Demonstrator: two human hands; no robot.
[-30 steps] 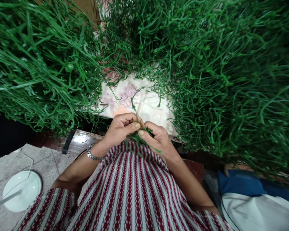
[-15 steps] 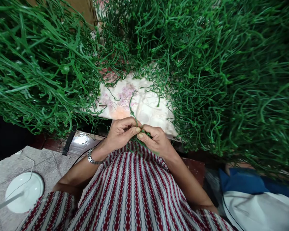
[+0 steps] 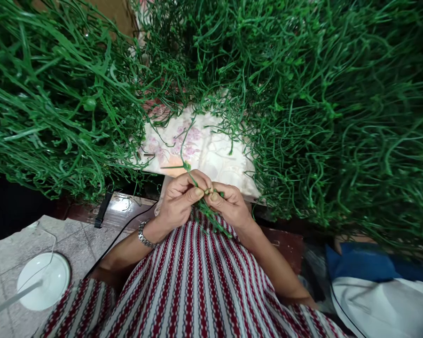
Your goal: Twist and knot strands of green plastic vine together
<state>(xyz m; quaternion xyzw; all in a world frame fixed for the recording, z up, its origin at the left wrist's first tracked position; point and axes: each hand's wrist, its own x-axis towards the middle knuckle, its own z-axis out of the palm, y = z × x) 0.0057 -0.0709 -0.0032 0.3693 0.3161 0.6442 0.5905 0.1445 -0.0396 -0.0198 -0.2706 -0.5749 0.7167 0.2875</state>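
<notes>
Close above my lap, my left hand (image 3: 184,198) and my right hand (image 3: 230,202) meet, thumbs and fingertips pinched together. Between them they grip a thin green artificial plant stem (image 3: 186,165). One end of it rises above my left hand, with a small knob and a side shoot pointing left. More of the green stem hangs below the fingers over my striped clothing. The exact point where the fingertips join the pieces is partly hidden. A metal-banded watch sits on my left wrist.
A flowered white cloth surface (image 3: 218,159) lies in front of me. Big heaps of green artificial stems rise at the left (image 3: 56,108) and right (image 3: 320,122). A round white base with a pole (image 3: 44,281) stands on the tiled floor at lower left. Blue and white fabric (image 3: 391,300) is at lower right.
The stem has shifted in my fingers; its upper part leans further left and a side shoot now shows. More of its lower part shows beneath my hands. Both hands stay together.
</notes>
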